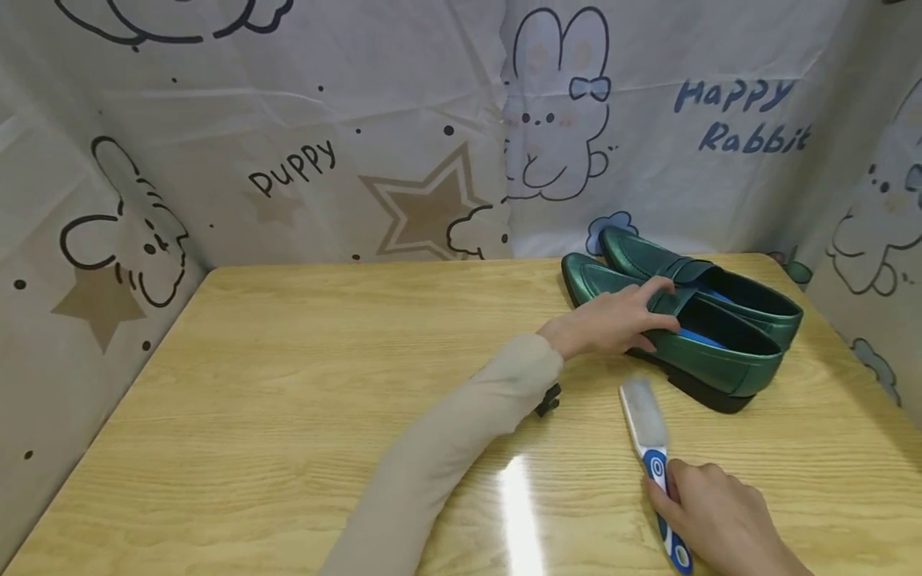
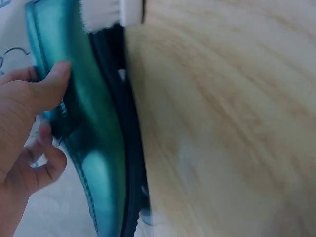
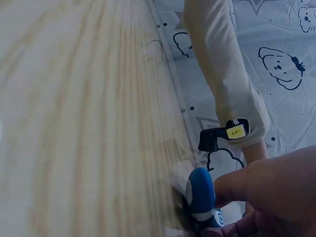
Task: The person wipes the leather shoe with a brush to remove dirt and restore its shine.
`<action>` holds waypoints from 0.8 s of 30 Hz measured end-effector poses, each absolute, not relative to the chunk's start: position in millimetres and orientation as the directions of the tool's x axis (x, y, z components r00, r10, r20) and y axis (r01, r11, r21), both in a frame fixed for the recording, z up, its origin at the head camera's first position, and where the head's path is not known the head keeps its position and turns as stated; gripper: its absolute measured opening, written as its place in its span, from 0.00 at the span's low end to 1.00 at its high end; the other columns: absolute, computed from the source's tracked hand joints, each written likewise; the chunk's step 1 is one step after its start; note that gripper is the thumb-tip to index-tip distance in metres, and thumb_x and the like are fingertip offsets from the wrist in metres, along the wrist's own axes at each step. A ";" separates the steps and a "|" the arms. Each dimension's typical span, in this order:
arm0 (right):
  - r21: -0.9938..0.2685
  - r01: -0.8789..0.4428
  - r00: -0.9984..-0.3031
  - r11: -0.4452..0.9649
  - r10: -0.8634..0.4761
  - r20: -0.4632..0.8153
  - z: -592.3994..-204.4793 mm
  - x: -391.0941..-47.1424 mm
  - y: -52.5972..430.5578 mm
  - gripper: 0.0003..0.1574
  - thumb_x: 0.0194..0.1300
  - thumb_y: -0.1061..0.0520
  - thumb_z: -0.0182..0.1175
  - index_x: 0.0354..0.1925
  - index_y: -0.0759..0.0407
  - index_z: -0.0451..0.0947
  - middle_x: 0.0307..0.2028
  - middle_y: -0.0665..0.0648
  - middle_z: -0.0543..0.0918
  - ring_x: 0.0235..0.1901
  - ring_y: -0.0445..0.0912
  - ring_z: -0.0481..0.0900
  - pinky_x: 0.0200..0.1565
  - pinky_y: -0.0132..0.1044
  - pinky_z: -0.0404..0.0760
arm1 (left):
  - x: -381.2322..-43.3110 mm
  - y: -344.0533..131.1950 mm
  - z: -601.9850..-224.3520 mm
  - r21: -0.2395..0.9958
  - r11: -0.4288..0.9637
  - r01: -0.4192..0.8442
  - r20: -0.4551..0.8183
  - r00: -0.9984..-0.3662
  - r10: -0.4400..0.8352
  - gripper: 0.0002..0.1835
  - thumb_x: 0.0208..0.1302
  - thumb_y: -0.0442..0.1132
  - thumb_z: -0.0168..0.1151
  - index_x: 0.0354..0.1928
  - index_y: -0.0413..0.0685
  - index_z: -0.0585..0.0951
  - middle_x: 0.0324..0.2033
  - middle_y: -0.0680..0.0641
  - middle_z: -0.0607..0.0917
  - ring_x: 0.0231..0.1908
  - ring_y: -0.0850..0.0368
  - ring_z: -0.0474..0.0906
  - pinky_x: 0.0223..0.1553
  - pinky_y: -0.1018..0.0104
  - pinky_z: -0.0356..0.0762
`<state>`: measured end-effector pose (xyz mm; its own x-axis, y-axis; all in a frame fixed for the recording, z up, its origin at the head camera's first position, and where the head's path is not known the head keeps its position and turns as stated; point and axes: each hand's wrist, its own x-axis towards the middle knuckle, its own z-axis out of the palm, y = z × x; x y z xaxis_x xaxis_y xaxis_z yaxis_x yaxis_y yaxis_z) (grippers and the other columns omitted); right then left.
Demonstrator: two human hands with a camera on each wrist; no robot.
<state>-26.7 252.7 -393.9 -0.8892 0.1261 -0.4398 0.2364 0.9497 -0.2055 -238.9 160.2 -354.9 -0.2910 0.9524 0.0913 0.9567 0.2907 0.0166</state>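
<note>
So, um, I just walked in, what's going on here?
A person is working with a pair of green loafers at the far right of a wooden table. Their left hand is over the nearer loafer, by its strap and opening. Their right hand holds a blue-and-white-handled brush, its bristle end close to that shoe's side; I can't tell whether they touch. The farther loafer stands upright right beside the nearer one.

L wrist view: brush (image 2: 103,14) & shoe (image 2: 106,133) cut off @ top.
</note>
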 end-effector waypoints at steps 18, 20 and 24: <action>-0.348 -0.042 -0.978 0.936 -0.110 -0.178 -400.3 -8.1 262.6 0.14 0.59 0.51 0.65 0.23 0.52 0.72 0.13 0.43 0.63 0.14 0.34 0.60 0.19 0.27 0.57 | -246.9 111.8 -352.5 -0.283 0.358 0.890 0.083 -0.349 0.934 0.14 0.73 0.39 0.50 0.58 0.57 0.72 0.68 0.42 0.63 0.26 0.60 0.74 0.28 0.69 0.75; -0.389 -0.137 -0.966 0.911 -0.210 -0.151 -402.3 -7.4 263.9 0.12 0.60 0.51 0.64 0.24 0.51 0.73 0.14 0.41 0.64 0.14 0.32 0.60 0.18 0.27 0.59 | -250.2 95.6 -355.8 -0.275 0.353 0.895 0.108 -0.336 0.936 0.14 0.74 0.36 0.46 0.57 0.56 0.73 0.67 0.41 0.65 0.24 0.59 0.74 0.26 0.70 0.74; -0.472 -0.270 -0.927 0.839 -0.359 -0.107 -407.0 -5.2 266.0 0.08 0.62 0.52 0.63 0.28 0.53 0.77 0.16 0.38 0.66 0.15 0.29 0.61 0.18 0.26 0.62 | -251.8 61.2 -358.6 -0.252 0.343 0.905 0.150 -0.314 0.938 0.12 0.74 0.34 0.45 0.53 0.52 0.74 0.65 0.40 0.68 0.22 0.58 0.72 0.24 0.70 0.73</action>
